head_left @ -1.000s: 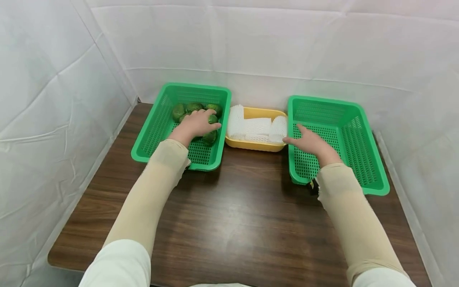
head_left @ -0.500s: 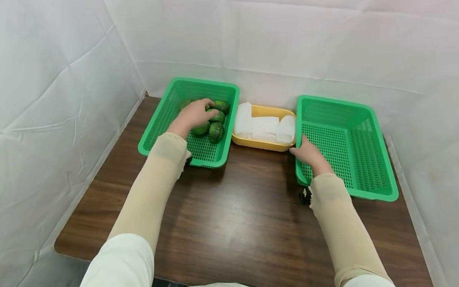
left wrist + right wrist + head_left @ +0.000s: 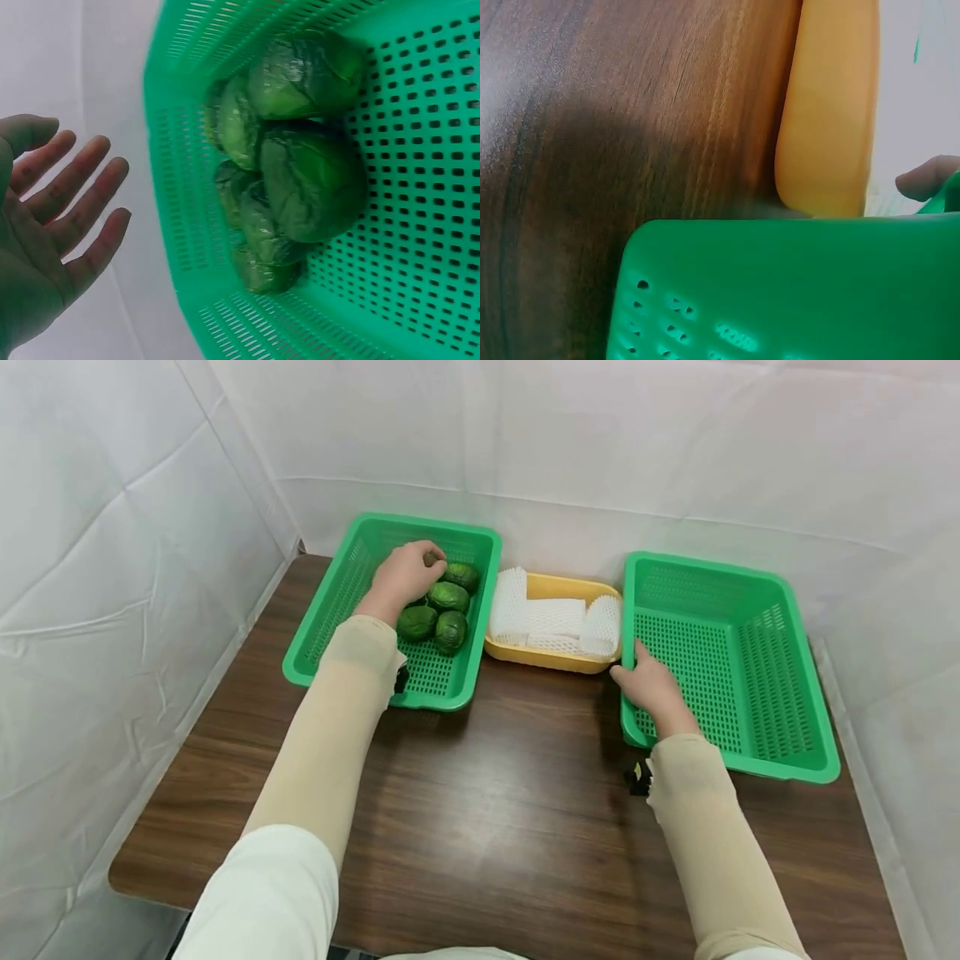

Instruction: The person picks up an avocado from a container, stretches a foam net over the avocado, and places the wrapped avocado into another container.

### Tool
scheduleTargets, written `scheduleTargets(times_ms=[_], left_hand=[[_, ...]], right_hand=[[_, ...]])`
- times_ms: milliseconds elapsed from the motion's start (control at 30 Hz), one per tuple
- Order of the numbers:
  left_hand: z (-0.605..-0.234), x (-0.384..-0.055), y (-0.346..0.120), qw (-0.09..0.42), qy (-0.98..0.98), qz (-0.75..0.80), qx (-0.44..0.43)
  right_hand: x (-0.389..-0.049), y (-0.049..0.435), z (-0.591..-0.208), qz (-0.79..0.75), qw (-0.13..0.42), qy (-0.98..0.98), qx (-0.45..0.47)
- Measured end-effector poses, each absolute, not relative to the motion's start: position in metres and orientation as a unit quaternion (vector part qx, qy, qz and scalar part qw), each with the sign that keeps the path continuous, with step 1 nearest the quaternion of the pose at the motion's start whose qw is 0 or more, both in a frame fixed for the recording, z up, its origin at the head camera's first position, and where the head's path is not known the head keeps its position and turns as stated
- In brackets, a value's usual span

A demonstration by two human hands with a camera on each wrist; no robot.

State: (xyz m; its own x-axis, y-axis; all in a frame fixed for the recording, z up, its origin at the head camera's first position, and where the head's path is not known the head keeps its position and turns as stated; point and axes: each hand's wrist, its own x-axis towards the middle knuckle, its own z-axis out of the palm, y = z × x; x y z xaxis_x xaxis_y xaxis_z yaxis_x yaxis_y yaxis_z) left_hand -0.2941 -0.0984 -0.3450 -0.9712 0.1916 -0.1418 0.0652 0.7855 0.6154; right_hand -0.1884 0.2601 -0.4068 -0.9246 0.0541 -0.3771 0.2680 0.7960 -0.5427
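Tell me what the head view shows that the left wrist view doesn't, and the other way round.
Only the head view shows the bare right hand, the yellow oval tray, its white foam nets, the right green rectangular plastic basket and the brown wooden table. Only the left wrist view shows the palm of the bare left hand. Both show that hand, the shiny green rounded fruits and their green plastic basket.

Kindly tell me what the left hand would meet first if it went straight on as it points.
The left hand would probably meet the far rim of the green basket beneath it; height is unclear, so it may pass above to the white sheet behind.
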Motion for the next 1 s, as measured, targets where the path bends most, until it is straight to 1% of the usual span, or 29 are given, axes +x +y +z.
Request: scheduleTargets(times_ms=[133, 300, 467, 767, 1000], left_hand=[[-0.356, -0.298, -0.095, 0.125, 0.943, 0.298, 0.08], [-0.364, -0.301, -0.093, 0.192, 0.937, 0.275, 0.094], [-0.369, -0.301, -0.086, 0.246, 0.926, 0.263, 0.113], [-0.38, -0.298, -0.08, 0.298, 0.917, 0.239, 0.119], [-0.379, -0.293, -0.08, 0.315, 0.919, 0.206, 0.117]], right_hand=[[-0.184, 0.262, -0.408, -0.3, 0.162, 0.935, 0.097], [-0.181, 0.264, -0.412, -0.293, 0.151, 0.939, 0.099], [-0.176, 0.264, -0.411, -0.289, 0.152, 0.939, 0.11], [-0.173, 0.265, -0.408, -0.287, 0.15, 0.94, 0.107], [-0.173, 0.263, -0.409, -0.291, 0.162, 0.937, 0.105]])
